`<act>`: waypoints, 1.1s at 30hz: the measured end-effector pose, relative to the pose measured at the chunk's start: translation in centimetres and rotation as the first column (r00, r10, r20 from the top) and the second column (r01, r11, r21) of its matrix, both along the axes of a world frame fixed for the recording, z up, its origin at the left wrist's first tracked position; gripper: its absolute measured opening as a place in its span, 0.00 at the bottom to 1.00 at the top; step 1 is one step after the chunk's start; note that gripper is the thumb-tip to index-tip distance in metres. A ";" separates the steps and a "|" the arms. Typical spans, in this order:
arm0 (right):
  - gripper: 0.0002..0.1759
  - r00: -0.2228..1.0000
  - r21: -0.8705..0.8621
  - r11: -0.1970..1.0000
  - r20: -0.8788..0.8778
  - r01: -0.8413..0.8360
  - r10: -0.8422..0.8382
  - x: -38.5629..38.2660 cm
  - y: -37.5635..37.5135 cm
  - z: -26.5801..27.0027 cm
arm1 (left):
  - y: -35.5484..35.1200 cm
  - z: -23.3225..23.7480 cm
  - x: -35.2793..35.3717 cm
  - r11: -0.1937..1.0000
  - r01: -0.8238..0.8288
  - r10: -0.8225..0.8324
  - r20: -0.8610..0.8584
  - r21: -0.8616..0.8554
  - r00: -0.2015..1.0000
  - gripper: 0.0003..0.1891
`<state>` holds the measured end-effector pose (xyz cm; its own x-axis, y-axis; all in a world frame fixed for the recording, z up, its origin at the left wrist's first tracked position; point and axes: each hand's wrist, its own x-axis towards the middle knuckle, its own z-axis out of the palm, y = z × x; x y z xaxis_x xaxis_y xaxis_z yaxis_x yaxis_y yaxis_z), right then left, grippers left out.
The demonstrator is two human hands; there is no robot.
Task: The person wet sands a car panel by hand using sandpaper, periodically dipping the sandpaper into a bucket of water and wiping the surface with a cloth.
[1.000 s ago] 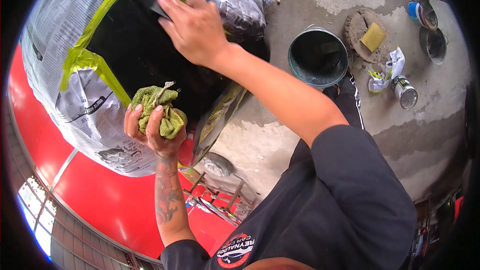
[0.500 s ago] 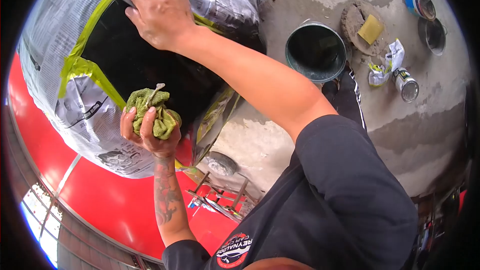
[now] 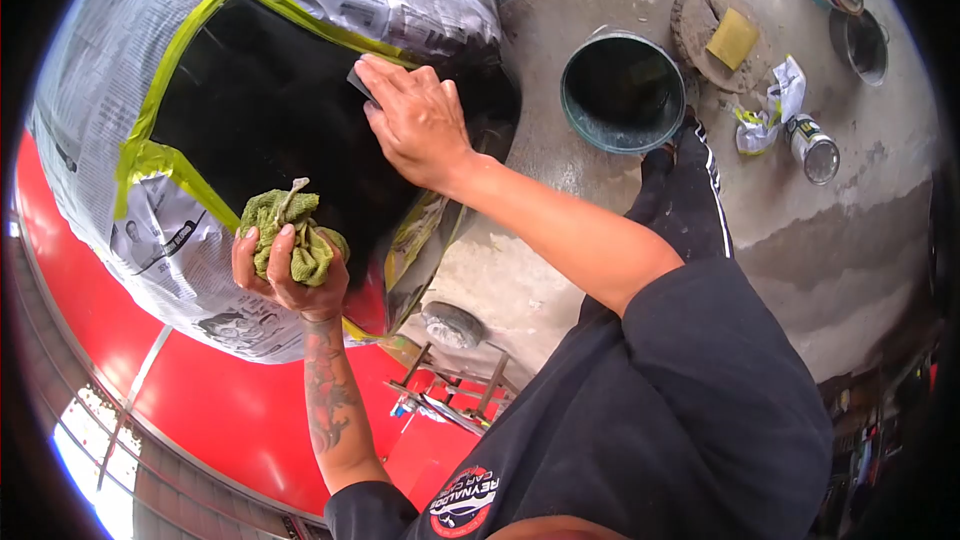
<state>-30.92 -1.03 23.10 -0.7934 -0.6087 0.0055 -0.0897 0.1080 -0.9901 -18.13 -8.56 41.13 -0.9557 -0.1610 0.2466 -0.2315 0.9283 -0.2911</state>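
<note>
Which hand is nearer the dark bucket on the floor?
Right. The right hand presses a dark pad on the black panel left of the bucket; the left hand, clutching a green rag, is farther down-left.

One rag (image 3: pixel 290 235), one pad (image 3: pixel 357 81), one bucket (image 3: pixel 622 90), one sponge (image 3: pixel 732 38).

I'm working in a car body shop: a red car (image 3: pixel 200 400) is sitting masked in newspaper (image 3: pixel 90 90) and tape (image 3: pixel 160 155), a bucket (image 3: pixel 575 100) and tin (image 3: pixel 812 150) standing on stained concrete floor (image 3: pixel 850 240).
</note>
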 end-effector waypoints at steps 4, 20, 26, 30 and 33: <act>0.31 0.996 0.239 0.968 0.053 -0.076 0.065 3.4 3.2 -5.7 | 0.1 -0.1 -0.2 1.000 0.012 -0.012 -0.006 0.001 1.000 0.22; 0.24 0.973 0.237 0.964 0.220 -0.120 0.067 3.5 3.4 -7.1 | -0.1 0.0 0.1 1.000 -0.003 0.003 0.000 -0.012 1.000 0.24; 0.31 0.996 -0.006 0.996 -0.032 -0.089 0.089 0.5 2.1 -2.6 | -0.1 -0.1 0.1 1.000 -0.009 0.009 0.001 -0.019 1.000 0.23; 0.31 0.994 -0.021 0.996 -0.063 -0.088 0.086 1.7 2.9 -5.1 | 0.0 -0.1 0.0 1.000 -0.004 0.004 -0.005 -0.004 1.000 0.22; 0.30 0.996 -0.125 0.992 -0.089 -0.031 0.020 0.6 0.7 -3.4 | -0.1 -0.1 0.0 1.000 -0.005 0.005 -0.003 -0.012 1.000 0.22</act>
